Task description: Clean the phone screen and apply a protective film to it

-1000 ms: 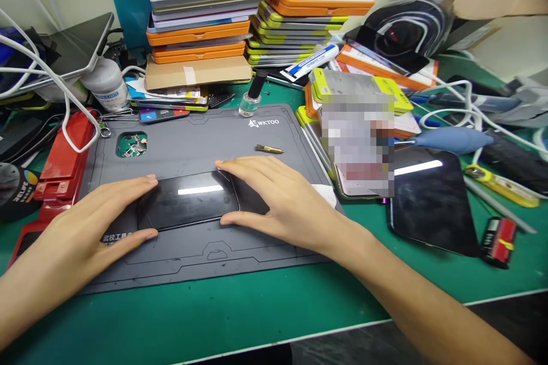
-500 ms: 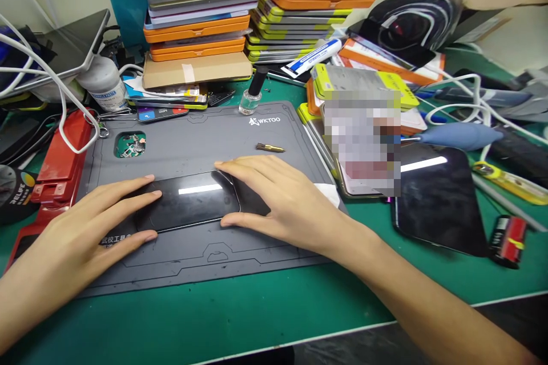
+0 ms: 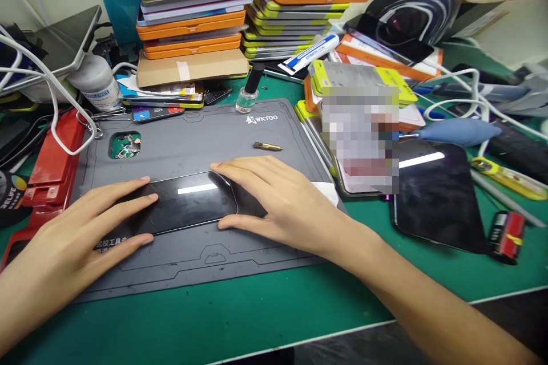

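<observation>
As 1 phone [image 3: 188, 202] lies on 1 mat [image 3: 192, 142], L hand [image 3: 72, 239], R hand [image 3: 278, 202] touch it, grips apart.

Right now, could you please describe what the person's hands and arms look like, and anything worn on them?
The left hand and right hand are bare: no gloves, rings or watch show. Both forearms are uncovered to the picture's edge, with no sleeve in view. The fingernails are short and unpainted.
</observation>
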A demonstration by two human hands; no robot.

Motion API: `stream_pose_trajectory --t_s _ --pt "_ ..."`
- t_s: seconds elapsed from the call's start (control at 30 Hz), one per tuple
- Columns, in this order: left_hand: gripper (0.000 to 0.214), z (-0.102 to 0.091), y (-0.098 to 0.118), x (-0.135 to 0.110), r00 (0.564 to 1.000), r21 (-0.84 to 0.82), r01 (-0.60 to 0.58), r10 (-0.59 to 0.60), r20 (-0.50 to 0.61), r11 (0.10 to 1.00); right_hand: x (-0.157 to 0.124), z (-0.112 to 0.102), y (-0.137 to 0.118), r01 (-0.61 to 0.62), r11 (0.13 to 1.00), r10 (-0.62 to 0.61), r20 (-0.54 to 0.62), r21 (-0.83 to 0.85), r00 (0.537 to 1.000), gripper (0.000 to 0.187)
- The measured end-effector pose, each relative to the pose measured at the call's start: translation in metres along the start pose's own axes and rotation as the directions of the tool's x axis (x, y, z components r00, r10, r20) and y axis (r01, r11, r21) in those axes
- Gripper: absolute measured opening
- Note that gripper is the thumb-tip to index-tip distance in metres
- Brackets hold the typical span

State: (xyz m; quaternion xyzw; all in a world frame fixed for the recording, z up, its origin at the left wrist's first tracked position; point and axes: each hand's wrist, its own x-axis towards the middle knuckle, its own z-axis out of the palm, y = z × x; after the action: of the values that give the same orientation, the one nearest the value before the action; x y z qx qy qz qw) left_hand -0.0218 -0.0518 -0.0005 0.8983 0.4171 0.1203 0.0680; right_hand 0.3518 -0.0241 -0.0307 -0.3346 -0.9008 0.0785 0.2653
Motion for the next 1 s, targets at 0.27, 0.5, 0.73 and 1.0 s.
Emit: stream_pose_trajectory --t_s 0.27,0.5,0.73,1.0 --pt "0.058 0.0 0.003 -0.001 1.0 -0.018 0.024 -0.024 -0.012 1.0 0.001 0.0 -0.001 -0.007 1.0 0.007 0.001 0.011 1.0 0.062" --pt "0.049 -0.001 0.001 0.0 1.0 -0.012 0.01 -0.01 -0.006 1.0 0.001 0.0 -0.001 -0.018 0.999 0.019 -0.037 0.038 0.999 0.056" --pt "0.05 0.001 0.001 -0.001 1.0 -0.013 -0.01 0.009 -0.017 1.0 0.001 -0.004 -0.002 -0.092 0.995 0.092 -0.002 0.036 0.996 0.066" --pt "0.054 0.0 0.001 0.0 1.0 -0.029 -0.007 0.008 0.023 1.0 0.002 -0.011 0.0 -0.057 0.997 0.057 0.003 -0.045 0.998 0.066"
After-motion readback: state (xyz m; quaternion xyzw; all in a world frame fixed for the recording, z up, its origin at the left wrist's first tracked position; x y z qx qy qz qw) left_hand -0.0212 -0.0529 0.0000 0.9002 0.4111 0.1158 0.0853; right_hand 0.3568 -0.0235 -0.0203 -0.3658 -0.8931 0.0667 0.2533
